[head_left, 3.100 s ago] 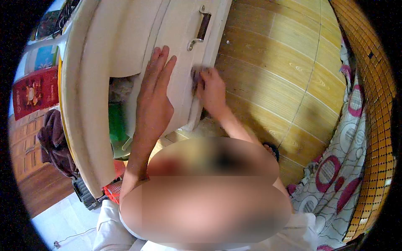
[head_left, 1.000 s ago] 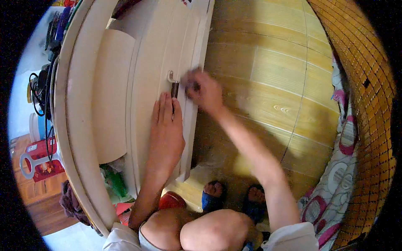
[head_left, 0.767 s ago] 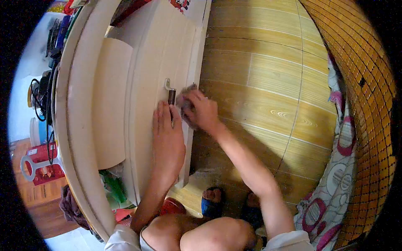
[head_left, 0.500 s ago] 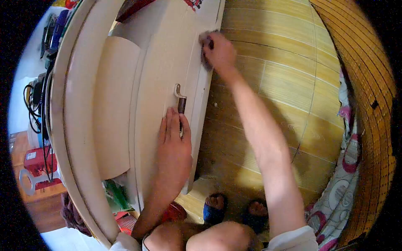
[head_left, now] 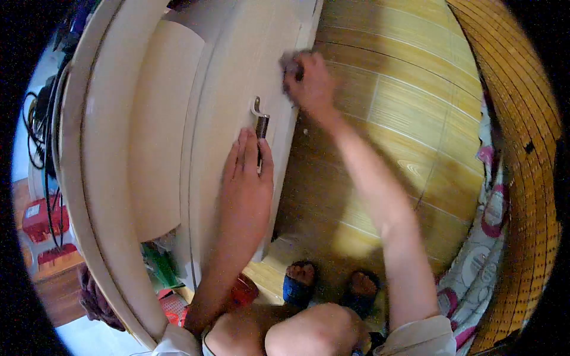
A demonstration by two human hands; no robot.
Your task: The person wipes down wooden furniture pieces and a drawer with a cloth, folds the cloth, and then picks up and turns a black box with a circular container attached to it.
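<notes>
A crumpled, greyish-purple cloth (head_left: 288,62), soft and blurred, lies at twelve o'clock in the view, against the outer edge of the smooth, cream-coloured drawer front (head_left: 237,77). The right hand (head_left: 314,89) pinches it in bent fingers. Nearer the centre, toward eleven o'clock, is the handle (head_left: 263,126), a dark ribbed bar with a curved, shiny metal end. The left hand (head_left: 246,184) lies just left of centre, its fingers nearly straight with narrow gaps between them, partly over the bar; whether it grips the bar I cannot tell. Glossy yellow floor tiles (head_left: 409,101) with wood-like grain spread toward two o'clock. Dark blue open-toed sandals (head_left: 297,289) sit at five to six o'clock, a wrinkled fabric (head_left: 481,261) with magenta rings at four, and a brown mat (head_left: 522,172) of small squares at three. Something green and shiny (head_left: 159,264) shows at eight, thin black cables (head_left: 48,136) looping at about ten.
</notes>
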